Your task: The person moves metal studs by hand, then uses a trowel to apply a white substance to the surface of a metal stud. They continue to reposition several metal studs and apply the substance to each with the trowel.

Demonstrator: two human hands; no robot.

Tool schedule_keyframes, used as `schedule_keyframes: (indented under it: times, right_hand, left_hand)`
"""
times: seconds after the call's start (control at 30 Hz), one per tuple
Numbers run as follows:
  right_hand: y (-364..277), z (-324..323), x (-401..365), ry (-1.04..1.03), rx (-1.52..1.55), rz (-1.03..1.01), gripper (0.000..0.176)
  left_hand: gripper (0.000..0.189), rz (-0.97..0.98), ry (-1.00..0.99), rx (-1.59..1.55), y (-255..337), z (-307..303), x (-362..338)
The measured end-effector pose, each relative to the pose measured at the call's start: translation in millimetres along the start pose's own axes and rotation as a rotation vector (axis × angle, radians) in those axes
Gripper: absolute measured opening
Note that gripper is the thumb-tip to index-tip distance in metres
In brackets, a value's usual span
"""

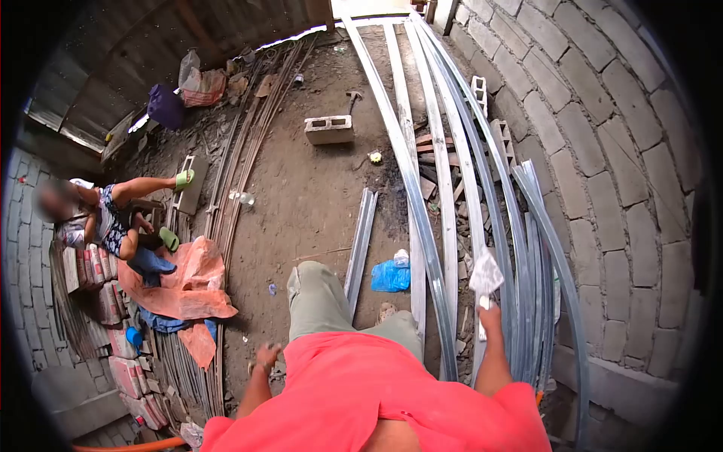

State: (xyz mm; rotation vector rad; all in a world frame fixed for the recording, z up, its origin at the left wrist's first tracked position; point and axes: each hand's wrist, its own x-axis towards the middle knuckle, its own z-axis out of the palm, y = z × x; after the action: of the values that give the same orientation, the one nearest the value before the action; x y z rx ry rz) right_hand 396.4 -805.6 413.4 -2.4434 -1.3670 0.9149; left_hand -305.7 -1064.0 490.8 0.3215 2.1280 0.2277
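My right hand (490, 315) is closed round the handle of a trowel (486, 273). Its pale, pointed blade is smeared with grey and points forward, above the long metal channels (433, 264) on my right. My left hand (266, 357) hangs low beside my left leg, holding nothing, its fingers loosely apart over the dirt floor. Ahead of my knees lie a short metal channel (361, 245) and a crumpled blue plastic bag (390, 276).
A hollow block (329, 131) and a hammer (352, 99) are on the dirt ahead. Steel bars (239, 158) run along the left, near a seated person (120, 207), an orange sheet (184, 282) and stacked bags (129, 377). A block wall (602, 188) rises on the right.
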Motion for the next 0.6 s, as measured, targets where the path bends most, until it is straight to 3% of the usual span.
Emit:
schedule_keyframes:
  times: [0.03, 0.13, 0.23, 0.27, 0.33, 0.37, 0.43, 0.5, 0.53, 0.6]
  right_hand:
    - [-7.7, 16.1, 28.1, 0.108, 0.067, -0.064, 0.045]
    - [-203.4, -21.6, -11.0, 0.019, 0.246, 0.089, 0.052]
    - [-226.6, 40.6, 18.5, 0.209, -0.040, 0.128, 0.058]
    - [-235.8, 60.4, 21.8, 0.184, -0.106, 0.136, 0.056]
    - [-216.0, 102.2, 25.8, 0.057, 0.034, 0.268, 0.047]
    - [-243.2, 114.4, 22.4, -0.018, 0.156, 0.364, 0.042]
    - [-391.0, 81.6, -13.7, -0.092, 0.258, 0.457, 0.031]
    - [-381.2, 117.6, 6.4, -0.198, 0.493, 0.478, 0.035]
    - [-379.9, 136.8, 20.1, -0.175, 0.478, 0.390, 0.040]
    - [-388.0, 159.0, 52.1, -0.109, 0.325, 0.312, 0.048]
  left_hand:
    - [0.057, -0.120, -0.068, -0.007, -12.9, -6.9, 3.4]
    - [0.055, -0.241, -0.155, 0.128, -24.6, -20.2, 22.8]
    - [0.054, -0.192, -0.176, 0.249, 19.5, -42.8, 68.8]
    - [0.054, -0.162, -0.171, 0.271, 42.5, -55.6, 94.1]
    - [0.053, -0.094, -0.126, 0.309, 97.2, -99.4, 146.3]
    - [0.053, -0.054, -0.099, 0.323, 135.9, -122.2, 171.7]
    - [0.052, 0.083, 0.042, 0.391, 229.5, -172.4, 226.8]
    - [0.056, 0.318, 0.261, 0.573, 328.8, -223.9, 264.2]
    - [0.063, 0.421, 0.066, 0.224, 332.4, -250.4, 344.0]
    - [0.053, 0.465, 0.099, -0.028, 422.8, -288.5, 369.3]
